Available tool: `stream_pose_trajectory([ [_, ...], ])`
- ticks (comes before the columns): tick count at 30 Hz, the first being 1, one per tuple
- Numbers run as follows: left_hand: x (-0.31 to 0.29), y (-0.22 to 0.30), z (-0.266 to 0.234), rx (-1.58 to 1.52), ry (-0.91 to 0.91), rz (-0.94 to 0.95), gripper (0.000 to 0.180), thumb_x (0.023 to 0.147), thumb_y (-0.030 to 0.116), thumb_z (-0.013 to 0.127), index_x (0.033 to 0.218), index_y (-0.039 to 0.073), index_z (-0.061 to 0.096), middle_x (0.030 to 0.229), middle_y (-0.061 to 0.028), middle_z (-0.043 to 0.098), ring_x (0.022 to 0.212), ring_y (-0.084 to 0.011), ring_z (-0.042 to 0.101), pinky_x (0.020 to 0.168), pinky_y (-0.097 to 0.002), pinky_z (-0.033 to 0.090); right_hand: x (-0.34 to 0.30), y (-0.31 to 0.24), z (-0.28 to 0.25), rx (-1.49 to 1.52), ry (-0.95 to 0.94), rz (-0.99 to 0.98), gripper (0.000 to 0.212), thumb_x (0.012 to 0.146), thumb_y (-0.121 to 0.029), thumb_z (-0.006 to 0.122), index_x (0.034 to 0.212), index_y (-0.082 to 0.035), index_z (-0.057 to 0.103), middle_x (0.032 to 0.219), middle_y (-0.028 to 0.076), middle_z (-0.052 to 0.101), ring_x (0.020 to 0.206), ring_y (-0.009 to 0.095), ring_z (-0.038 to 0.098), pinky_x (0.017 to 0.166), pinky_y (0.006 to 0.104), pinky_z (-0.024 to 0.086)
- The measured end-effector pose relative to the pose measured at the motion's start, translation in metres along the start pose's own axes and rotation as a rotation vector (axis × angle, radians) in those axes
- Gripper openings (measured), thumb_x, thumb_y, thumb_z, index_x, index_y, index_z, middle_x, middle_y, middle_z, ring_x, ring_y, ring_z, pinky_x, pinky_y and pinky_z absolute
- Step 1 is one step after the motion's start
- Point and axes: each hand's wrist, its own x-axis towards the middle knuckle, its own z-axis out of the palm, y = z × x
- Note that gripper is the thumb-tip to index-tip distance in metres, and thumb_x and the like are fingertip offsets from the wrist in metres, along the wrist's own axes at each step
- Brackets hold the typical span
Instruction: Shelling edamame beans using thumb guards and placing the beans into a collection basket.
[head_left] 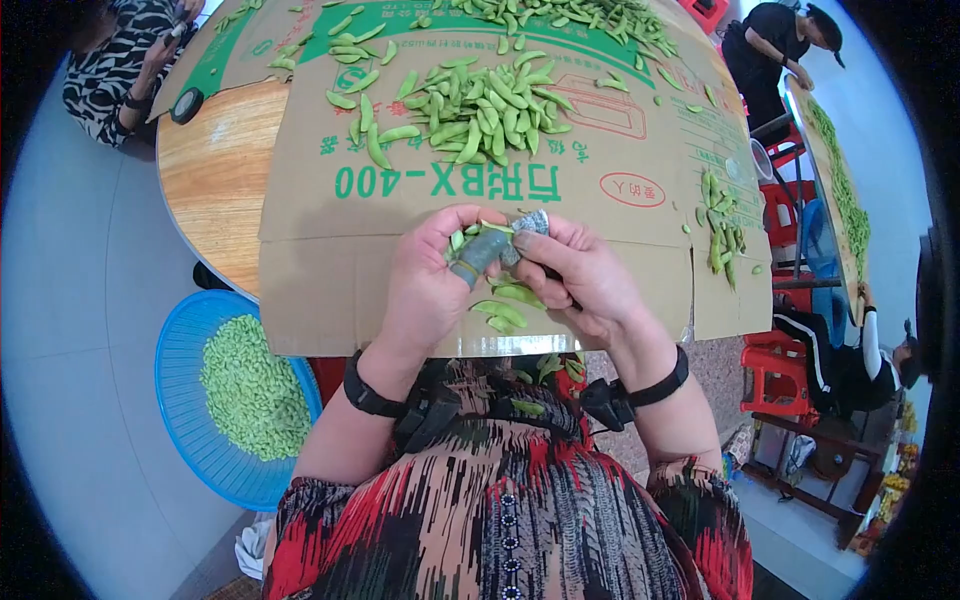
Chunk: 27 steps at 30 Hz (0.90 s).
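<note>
My left hand [425, 270] and my right hand [590, 275] meet over the near part of a flattened cardboard sheet [350, 270]. Between their fingertips is a green soybean pod [495, 227], partly covered by the fingers. Several green beans or pods [460, 240] show in the curl of my left hand, whose thumb is wrapped in grey-green tape [482, 252]. Grey patterned wrapping [531, 224] covers a digit of my right hand. Both hands are closed. Just below them lie a few loose pods [500, 312]. A larger heap of pods [490, 110] rests farther off on the cardboard.
A blue basket [172, 400] of shelled beans [255, 390] stands at the left, below the wooden tabletop [225, 160]. More pods [722, 225] lie at the cardboard's right. One person [125, 70] is across the table at left; others sit at another table [835, 190] with red stools [775, 375].
</note>
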Motion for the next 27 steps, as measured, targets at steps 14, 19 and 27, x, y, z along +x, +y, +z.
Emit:
stream_pose_trajectory([
  [14, -0.003, 0.006, 0.003, -0.053, -0.234, -0.125, 0.024, 0.082, -0.002, 0.054, 0.104, 0.001, 0.062, 0.093, -0.003, 0.06, 0.076, -0.006, 0.052, 0.06, -0.0185, 0.041, 0.043, -0.056, -0.03, -1.508, 0.352, -0.414, 0.024, 0.08, -0.021, 0.056, 0.088, 0.001, 0.057, 0.08, 0.024, 0.06, 0.076, 0.041, 0.058, 0.068, 0.0457, 0.046],
  [19, 0.001, 0.002, 0.003, 0.293, -0.191, 0.157, 0.024, 0.077, 0.002, 0.063, 0.101, 0.002, 0.064, 0.086, -0.0036, 0.061, 0.078, -0.0111, 0.057, 0.066, -0.0238, 0.045, 0.014, -0.03, -0.026, -0.701, 0.249, -0.172, 0.011, 0.084, -0.014, 0.058, 0.085, -0.004, 0.058, 0.061, -0.004, 0.05, 0.052, 0.003, 0.042, 0.045, 0.0195, 0.033],
  [27, -0.001, 0.004, 0.013, 0.654, -0.057, 0.501, 0.028, 0.072, 0.003, 0.066, 0.1, 0.004, 0.064, 0.081, -0.0074, 0.06, 0.075, -0.0177, 0.059, 0.067, -0.0277, 0.046, -0.02, -0.022, 0.003, -0.3, 0.078, -0.089, 0.015, 0.089, -0.019, 0.055, 0.086, -0.005, 0.058, 0.064, -0.006, 0.046, 0.054, 0.003, 0.038, 0.048, 0.018, 0.029],
])
